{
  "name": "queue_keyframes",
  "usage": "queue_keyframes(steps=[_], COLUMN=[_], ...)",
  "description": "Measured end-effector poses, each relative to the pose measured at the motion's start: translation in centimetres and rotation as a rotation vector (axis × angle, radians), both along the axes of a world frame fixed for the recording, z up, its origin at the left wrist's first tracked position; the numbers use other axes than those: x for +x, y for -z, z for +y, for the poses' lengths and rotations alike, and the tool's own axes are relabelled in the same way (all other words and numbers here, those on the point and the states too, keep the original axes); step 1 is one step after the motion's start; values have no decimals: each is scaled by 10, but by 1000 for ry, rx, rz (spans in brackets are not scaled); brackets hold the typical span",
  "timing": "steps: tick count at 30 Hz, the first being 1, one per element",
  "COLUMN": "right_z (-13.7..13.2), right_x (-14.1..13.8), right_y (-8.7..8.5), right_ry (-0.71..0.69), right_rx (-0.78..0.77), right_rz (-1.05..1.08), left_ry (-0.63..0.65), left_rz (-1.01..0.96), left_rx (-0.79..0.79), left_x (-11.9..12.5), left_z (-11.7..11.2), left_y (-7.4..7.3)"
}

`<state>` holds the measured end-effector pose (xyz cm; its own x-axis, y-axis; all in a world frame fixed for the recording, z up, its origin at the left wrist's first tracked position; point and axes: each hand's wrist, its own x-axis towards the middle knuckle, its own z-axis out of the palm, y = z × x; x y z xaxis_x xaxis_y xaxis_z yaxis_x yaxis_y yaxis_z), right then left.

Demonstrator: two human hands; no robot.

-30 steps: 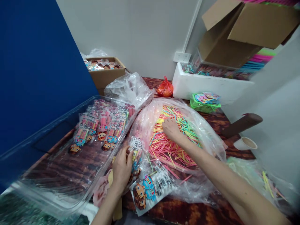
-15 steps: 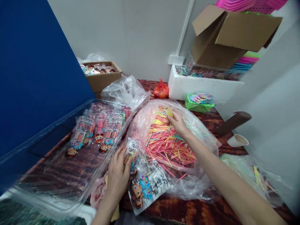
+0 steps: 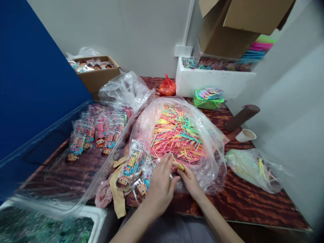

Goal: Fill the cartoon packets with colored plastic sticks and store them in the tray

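My right hand (image 3: 190, 180) is closed on a small bundle of thin yellow sticks (image 3: 180, 167), just in front of the stick pile. Close beside it, my left hand (image 3: 160, 184) has its fingers stretched out and its thumb apart, near the ends of the bundle. Behind both hands, a heap of pink, yellow and blue sticks (image 3: 177, 135) lies in a large clear plastic bag (image 3: 215, 148) spread open. Partly under my left hand is a printed cartoon pouch (image 3: 141, 189). Left of it lies a filled pouch (image 3: 130, 165) with sticks showing through.
A clear plastic tray (image 3: 97, 179) at left holds several filled pouches (image 3: 110, 135). Yellow and pink cloths (image 3: 117, 192) lie by its edge. Farther back are a carton (image 3: 98, 79), a red bag (image 3: 167, 87), a green basket (image 3: 209, 103) and a foam box (image 3: 215, 79). A paper cup (image 3: 245, 135) stands right.
My right hand has drawn back from the pile towards me with the yellow sticks. My left hand has left the filled pouch and moved right to meet it. The camera view has shifted.
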<state>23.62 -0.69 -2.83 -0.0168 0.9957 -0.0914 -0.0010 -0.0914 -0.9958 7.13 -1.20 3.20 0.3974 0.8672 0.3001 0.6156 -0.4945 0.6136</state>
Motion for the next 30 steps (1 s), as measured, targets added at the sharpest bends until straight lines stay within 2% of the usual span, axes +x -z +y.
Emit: queue_keyframes(steps=[2,5,8,13,15,18,24,30], right_z=[-6,-10,-10,-12,-13,-14,-14,-15], right_x=[-3,-4,-2,0,-1,-2,-2,-3], right_y=[5,5,0,0,4,8,10,10], right_ry=[12,23,-12,-24,-29,-40,-42,-25], right_rx=[33,63,100,122,131,142,149,139], right_rz=[-10,-1,-45,-131,-152,-177,-188,-193], left_ry=[155,205,99,-177,-247,-265,-297,-220], left_rz=[95,153,150,267,369,434,102,-5], left_rx=[-7,-22,12,82,70,54,75,83], left_x=[20,28,10,-33,-39,-39,-43,-55], left_z=[-5,-9,-6,4,4,2,3,4], left_y=[7,13,12,16,20,27,33,36])
